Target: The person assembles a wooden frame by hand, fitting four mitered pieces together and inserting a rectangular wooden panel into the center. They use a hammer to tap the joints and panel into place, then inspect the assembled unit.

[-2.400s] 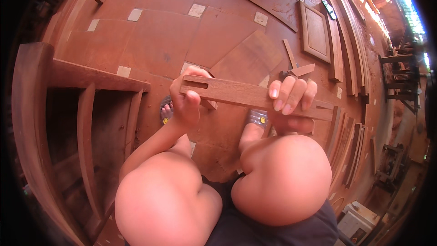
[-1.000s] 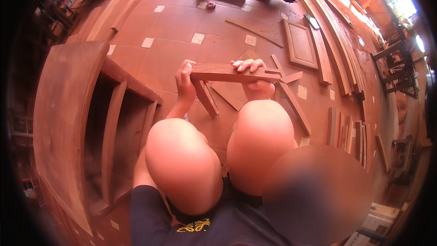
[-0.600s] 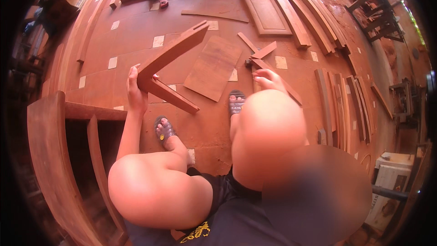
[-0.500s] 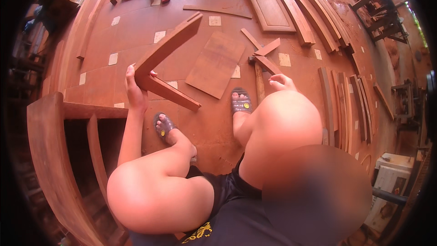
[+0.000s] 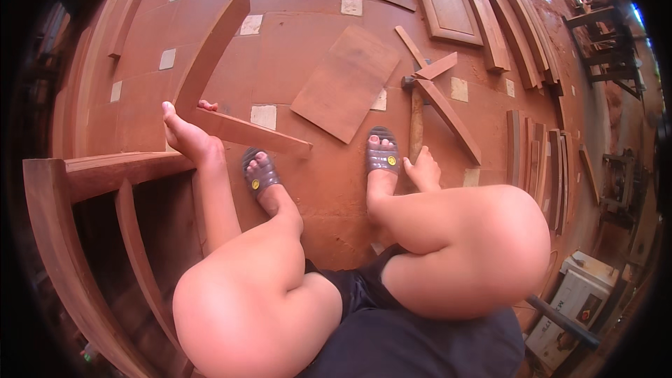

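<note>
Knees: bent wide apart, your knees [image 5: 483, 252] flank the workspace, with an open wooden carcass [image 5: 59, 217] standing at your left.
Right hand: your right hand [image 5: 423, 170] is at the lower end of the hammer [image 5: 416, 122]; thumb and fingers are parted, not closed in a fist, and whether they touch the handle you cannot tell.
Sandals: between your hands, your feet in dark sandals [image 5: 383, 157] rest on the reddish floor [image 5: 315, 203].
Left hand: your left hand [image 5: 194, 138] grips the L-shaped wooden piece [image 5: 214, 49] at its corner, fingertips showing on the inner side, other fingers hidden.
L-shaped piece: held ahead of your left foot, one arm pointing away, the other rightward.
Joint so far: two lengths already meet at one corner; how tightly, your hand hides.
Not joined: both free ends meet no other piece; crossed sticks [image 5: 448, 119] lie loose by the hammer head.
Mid-floor: a rectangular board [image 5: 346, 84] lies flat.
Far floor: a framed panel [image 5: 444, 3] lies beside long boards [image 5: 507, 21].
</note>
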The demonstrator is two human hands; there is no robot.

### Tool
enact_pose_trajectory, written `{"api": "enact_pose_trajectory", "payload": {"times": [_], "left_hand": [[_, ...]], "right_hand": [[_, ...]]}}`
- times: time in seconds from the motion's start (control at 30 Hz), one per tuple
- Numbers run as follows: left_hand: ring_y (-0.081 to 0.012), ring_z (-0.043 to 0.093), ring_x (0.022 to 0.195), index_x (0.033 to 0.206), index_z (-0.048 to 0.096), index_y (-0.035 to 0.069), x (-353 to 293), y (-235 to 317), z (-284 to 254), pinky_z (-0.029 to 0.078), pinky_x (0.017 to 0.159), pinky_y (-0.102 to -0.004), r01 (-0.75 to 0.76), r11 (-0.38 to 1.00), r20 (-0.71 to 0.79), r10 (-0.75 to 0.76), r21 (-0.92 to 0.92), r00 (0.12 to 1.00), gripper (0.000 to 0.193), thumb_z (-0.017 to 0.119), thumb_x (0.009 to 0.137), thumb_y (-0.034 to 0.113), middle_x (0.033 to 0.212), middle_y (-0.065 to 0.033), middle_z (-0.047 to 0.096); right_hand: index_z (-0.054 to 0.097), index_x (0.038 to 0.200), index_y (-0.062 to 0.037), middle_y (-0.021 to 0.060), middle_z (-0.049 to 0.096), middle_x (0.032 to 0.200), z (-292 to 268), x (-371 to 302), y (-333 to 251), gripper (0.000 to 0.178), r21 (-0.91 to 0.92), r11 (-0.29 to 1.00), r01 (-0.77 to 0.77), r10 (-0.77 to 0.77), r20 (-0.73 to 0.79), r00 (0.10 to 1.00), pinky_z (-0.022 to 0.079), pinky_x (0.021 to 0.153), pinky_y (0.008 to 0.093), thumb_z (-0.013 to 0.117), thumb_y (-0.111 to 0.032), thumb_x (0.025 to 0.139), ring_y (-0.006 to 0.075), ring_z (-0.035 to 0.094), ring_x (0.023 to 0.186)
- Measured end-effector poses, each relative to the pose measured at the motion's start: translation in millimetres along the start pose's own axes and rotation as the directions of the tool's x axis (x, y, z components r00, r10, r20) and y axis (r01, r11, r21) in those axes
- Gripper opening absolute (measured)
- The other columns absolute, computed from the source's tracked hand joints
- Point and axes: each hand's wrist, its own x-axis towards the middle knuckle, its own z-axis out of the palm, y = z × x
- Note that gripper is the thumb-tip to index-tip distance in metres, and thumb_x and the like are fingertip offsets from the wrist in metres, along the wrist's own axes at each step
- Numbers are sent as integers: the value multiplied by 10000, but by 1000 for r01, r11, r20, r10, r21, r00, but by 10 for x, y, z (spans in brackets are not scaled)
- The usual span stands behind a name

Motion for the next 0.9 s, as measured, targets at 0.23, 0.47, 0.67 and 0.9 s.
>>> {"api": "enact_pose_trajectory", "payload": {"times": [0.23,0.47,0.67,0.9], "left_hand": [[-214,601,635,1009,577,-10,194,-112,-23,565,626,-362,-58,994,-35,61,98,997,435,477,1030,412,773,-121,617],[-204,592,748,1137,544,5,178,-132,-304,524,721,-343,14,999,13,-15,51,1000,471,550,1001,456,823,-103,604],[-196,523,747,1192,519,-27,-238,0,-107,483,713,-330,-69,996,-25,70,51,997,555,567,979,483,830,-95,516],[-197,552,775,1038,533,8,-390,113,-349,506,744,-337,-201,977,156,189,66,969,377,594,979,375,822,-86,531]], "right_hand": [[485,1188,9,178,689,868,98,189,142,456,631,775,-18,-54,94,994,587,668,410,685,-174,822,274,720,799],[503,1067,-14,60,585,704,-397,20,69,250,904,308,-296,-116,344,932,494,413,300,605,-55,843,147,568,473],[556,1070,20,143,667,802,-107,2,166,312,789,598,-138,-32,195,980,554,528,379,654,-170,843,224,672,587],[645,1099,-3,210,715,970,-423,312,-100,549,-44,991,126,-114,199,973,563,830,464,654,-486,838,378,702,930]]}}
